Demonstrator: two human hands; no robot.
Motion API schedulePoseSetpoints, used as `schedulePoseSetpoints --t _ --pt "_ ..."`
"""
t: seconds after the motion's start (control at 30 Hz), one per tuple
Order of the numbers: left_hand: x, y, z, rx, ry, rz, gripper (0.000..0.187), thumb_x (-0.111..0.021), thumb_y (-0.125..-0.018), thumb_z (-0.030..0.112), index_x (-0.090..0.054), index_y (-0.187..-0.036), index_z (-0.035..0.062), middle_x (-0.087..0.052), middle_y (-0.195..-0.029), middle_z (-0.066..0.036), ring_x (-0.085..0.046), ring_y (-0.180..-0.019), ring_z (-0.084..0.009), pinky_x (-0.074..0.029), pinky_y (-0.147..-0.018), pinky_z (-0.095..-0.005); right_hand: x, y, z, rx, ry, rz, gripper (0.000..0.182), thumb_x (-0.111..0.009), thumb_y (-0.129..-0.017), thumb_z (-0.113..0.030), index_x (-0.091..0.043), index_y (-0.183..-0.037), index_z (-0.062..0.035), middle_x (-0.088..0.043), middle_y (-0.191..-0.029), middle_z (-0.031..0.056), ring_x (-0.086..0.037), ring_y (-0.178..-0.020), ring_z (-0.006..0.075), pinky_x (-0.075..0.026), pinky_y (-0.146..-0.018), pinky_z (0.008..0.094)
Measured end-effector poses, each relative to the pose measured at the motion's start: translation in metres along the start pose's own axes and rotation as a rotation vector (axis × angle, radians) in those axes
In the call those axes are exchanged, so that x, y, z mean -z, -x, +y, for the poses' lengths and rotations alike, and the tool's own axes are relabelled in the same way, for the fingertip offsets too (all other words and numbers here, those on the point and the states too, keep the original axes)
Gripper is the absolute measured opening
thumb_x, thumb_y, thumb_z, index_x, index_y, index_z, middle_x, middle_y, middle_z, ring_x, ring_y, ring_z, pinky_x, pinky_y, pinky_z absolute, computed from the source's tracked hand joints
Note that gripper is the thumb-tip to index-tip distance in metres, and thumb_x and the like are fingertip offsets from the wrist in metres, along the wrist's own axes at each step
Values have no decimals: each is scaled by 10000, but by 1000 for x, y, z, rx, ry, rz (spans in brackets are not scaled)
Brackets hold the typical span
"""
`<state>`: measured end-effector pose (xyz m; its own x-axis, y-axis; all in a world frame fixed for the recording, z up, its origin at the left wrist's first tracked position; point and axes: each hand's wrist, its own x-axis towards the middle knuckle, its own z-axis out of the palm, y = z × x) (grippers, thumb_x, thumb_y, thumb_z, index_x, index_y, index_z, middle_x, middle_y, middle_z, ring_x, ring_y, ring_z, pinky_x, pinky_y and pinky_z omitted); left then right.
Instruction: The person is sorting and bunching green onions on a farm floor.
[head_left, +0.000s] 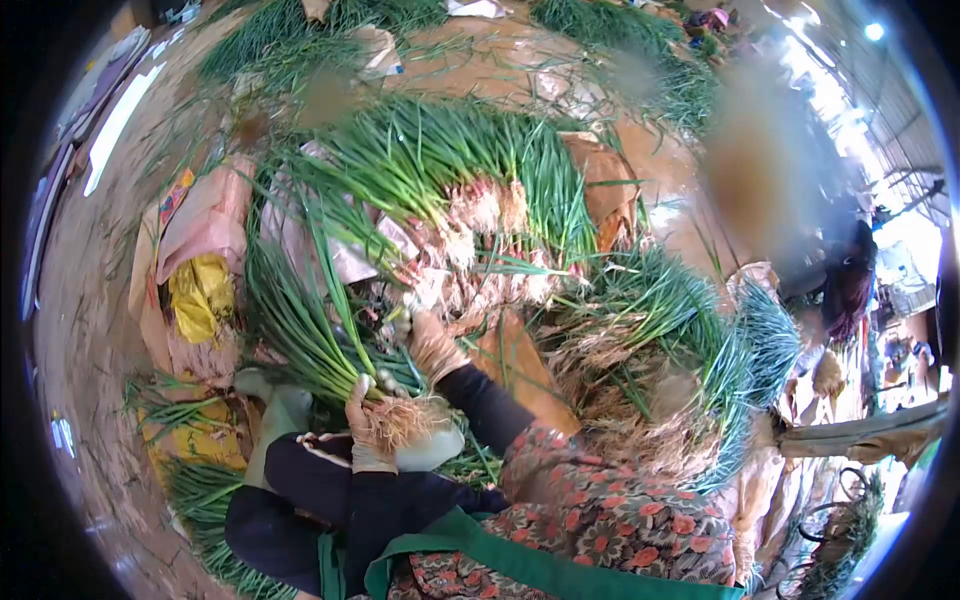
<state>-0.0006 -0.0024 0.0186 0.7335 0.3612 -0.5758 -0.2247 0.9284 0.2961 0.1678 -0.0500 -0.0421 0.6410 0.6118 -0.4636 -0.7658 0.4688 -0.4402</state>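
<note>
My left hand [370, 425], in a pale glove, is closed round a bunch of green onions [315, 335] near its rooty end. The bunch's leaves fan up and to the left, and its roots [408, 420] hang to the right of the hand. My right hand [432, 345], also gloved, is up and to the right, near the root ends of a large pile of green onions [450, 150]. Its fingers are curled, and what they hold, if anything, is too small to make out.
More green onions with tangled roots [650, 340] lie to the right. A yellow bag [203, 298] and pink sacking [205, 220] are at the left. Further heaps of green onions [290, 40] lie at the back. A person in dark clothing [848, 280] is at the far right.
</note>
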Motion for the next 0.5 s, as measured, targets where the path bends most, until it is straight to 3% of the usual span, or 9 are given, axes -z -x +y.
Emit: schedulePoseSetpoints --t 0.1,0.13,0.2,0.23,0.27,0.33,0.4,0.43,0.5 --pt "-37 22 15 -60 227 -24 296 -551 -860 257 -525 -1090 72 -566 -1127 -102 -557 -977 -233 -424 -897 -484 1 11 -36 -70 1006 -203 167 -481 -922 -259 -531 -938 -100 -537 -703 -11 -496 -581 94 -424 -513 259" --pt "-30 17 23 -103 191 -130 371 -532 -873 245 -471 -1209 99 -531 -1197 -101 -561 -933 -213 -450 -867 -438 57 -1 -23 179 1641 -514 257 -524 -869 -298 -528 -988 -70 -586 -782 41 -553 -705 179 -439 -614 320" --pt "-8 1 29 -169 210 -251 522 -537 -870 255 -367 -1335 91 -564 -1113 -118 -553 -820 -185 -470 -770 -346 54 51 -49 39 2386 -779 414 -591 -775 -389 -569 -1031 -64 -645 -933 124 -609 -925 280 -455 -787 390" --pt "-8 1 37 68 333 -441 534 -559 -856 254 -382 -1320 56 -589 -941 -121 -537 -723 -177 -477 -691 -319 48 46 -63 -328 2355 -825 385 -597 -762 -375 -611 -1030 -99 -643 -942 151 -608 -920 304 -459 -819 377" --pt "-13 0 38 146 371 -401 501 -574 -848 252 -425 -1279 43 -583 -867 -111 -525 -685 -172 -475 -657 -308 33 43 -66 -248 2338 -629 332 -567 -809 -254 -574 -1074 -53 -624 -979 153 -609 -905 291 -478 -770 387" --pt "1 -15 33 249 347 -397 418 -599 -833 243 -508 -1180 29 -581 -784 -91 -522 -648 -168 -480 -623 -302 62 -5 -64 549 2014 -521 260 -541 -851 -241 -605 -1025 -58 -637 -977 149 -614 -916 267 -489 -758 349" --pt "-10 -12 26 171 233 -232 296 -623 -819 218 -574 -1044 33 -595 -774 -59 -554 -664 -170 -496 -648 -321 -24 9 -81 512 1741 57 227 -576 -845 -247 -612 -946 -48 -636 -914 183 -625 -837 305 -496 -730 374" --pt "-10 -14 21 155 270 -147 253 -623 -819 181 -581 -1026 43 -604 -787 -48 -576 -686 -171 -501 -661 -329 -27 -5 -80 868 1619 -10 227 -598 -828 -242 -609 -929 -39 -626 -881 206 -618 -834 323 -491 -735 389" --pt "-5 -15 17 132 202 -176 214 -644 -794 173 -605 -964 48 -618 -805 -61 -599 -759 -171 -506 -748 -357 -16 -34 -76 857 1931 71 241 -603 -820 -247 -603 -916 -26 -619 -851 216 -611 -837 339 -482 -743 400"
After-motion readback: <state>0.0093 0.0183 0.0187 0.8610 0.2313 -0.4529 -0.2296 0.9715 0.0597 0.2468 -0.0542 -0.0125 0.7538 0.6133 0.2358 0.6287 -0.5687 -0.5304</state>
